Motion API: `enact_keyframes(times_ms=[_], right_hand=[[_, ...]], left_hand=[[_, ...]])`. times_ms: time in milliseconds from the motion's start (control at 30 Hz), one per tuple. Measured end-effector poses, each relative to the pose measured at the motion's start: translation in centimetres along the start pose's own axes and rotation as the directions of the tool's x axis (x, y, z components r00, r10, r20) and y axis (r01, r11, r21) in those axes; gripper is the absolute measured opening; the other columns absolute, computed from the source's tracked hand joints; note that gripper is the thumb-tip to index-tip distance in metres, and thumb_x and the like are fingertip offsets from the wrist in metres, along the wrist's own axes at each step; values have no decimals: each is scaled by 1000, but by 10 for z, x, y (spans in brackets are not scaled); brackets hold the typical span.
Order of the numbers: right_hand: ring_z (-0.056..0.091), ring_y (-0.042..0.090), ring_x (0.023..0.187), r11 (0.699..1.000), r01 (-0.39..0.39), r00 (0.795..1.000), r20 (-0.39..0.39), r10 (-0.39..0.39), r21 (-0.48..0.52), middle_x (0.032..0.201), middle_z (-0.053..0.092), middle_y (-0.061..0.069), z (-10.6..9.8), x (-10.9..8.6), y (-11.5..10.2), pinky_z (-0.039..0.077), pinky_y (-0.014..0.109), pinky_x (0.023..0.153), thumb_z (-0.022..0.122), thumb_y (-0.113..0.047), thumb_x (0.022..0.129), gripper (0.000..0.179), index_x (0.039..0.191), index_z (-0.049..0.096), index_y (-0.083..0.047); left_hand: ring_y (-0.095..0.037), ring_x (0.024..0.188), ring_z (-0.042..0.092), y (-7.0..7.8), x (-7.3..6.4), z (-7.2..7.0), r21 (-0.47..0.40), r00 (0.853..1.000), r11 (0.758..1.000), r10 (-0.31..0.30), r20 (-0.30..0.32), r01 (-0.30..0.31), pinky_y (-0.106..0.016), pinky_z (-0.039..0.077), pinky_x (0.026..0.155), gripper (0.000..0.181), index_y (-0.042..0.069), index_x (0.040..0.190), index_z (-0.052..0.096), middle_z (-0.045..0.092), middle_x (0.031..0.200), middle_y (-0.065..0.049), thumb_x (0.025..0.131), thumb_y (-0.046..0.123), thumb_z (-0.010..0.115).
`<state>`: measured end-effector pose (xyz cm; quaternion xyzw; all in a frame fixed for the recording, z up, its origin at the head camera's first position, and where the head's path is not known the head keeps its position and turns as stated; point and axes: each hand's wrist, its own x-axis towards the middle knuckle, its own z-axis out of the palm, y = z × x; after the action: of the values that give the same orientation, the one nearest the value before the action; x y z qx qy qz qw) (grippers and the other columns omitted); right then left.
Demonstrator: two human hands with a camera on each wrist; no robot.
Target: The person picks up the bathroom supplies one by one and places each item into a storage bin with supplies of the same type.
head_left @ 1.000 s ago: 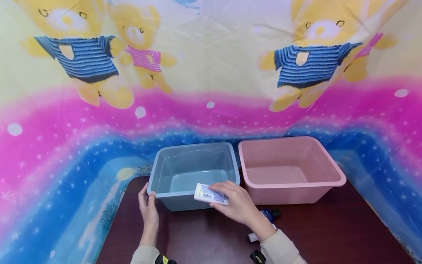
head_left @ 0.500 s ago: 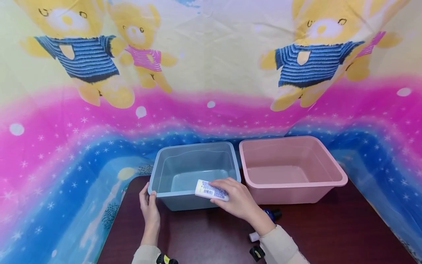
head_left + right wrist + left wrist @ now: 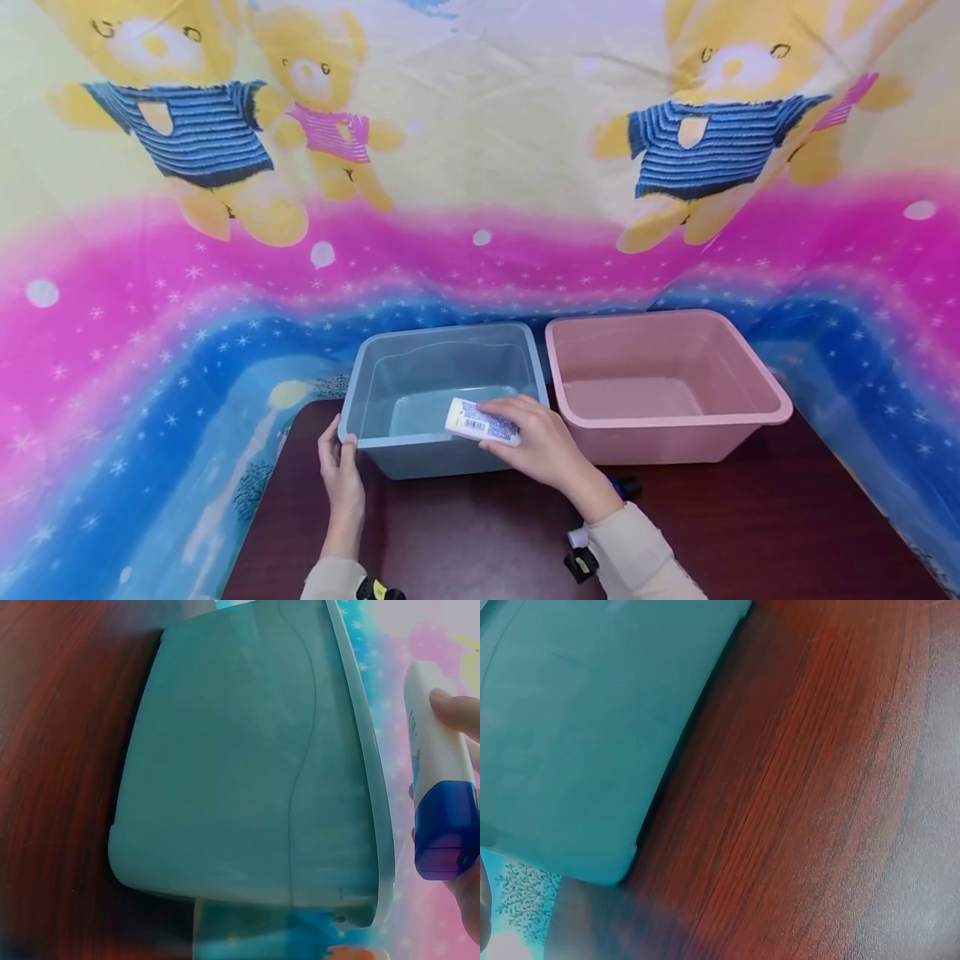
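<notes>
A blue-grey plastic bin stands on the dark wooden table. My left hand grips its front left corner, thumb over the rim and fingers along the outside. In my right hand is a small white plastic bottle with a printed barcode label, pinched between thumb and fingers. The bottle lies tilted on its side and overlaps the bin's front rim in the head view. Its blue cap shows in the right wrist view, near the bin's rim. The left wrist view has mostly the bin's side wall.
To the right stands a pink bin of similar shape. Behind my right forearm lie a dark blue bottle with a black cap and a white cylindrical item, both partly hidden. A printed bear cloth hangs behind the table.
My right hand has risen slightly, lifting the white bottle a little further over the blue-grey bin's front rim. The left hand keeps its grip on the corner.
</notes>
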<state>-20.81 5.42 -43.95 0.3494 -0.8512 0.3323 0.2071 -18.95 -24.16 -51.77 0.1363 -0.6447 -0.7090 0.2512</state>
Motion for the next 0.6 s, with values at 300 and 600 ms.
enact_keyframes(times_ms=[300, 600], right_hand=[[54, 6, 98, 999, -52, 999, 6, 52, -3, 115, 62, -9, -2, 8, 3, 49, 27, 74, 77, -37, 75, 50, 122, 62, -27], [54, 6, 99, 999, -50, 999, 15, 50, 6, 119, 60, -8, -1, 13, 6, 48, 26, 73, 76, -35, 76, 51, 123, 61, -25]], left_hand=[[-23, 129, 32, 18, -7, 4, 4, 1000, 1000, -6, 14, 6, -10, 35, 87, 46, 5, 141, 33, 34, 142, -10, 98, 15, 46], [-20, 128, 33, 19, -8, 4, -22, 1000, 1000, -20, 16, 20, -46, 30, 101, 43, 11, 140, 35, 33, 143, -9, 98, 16, 45]])
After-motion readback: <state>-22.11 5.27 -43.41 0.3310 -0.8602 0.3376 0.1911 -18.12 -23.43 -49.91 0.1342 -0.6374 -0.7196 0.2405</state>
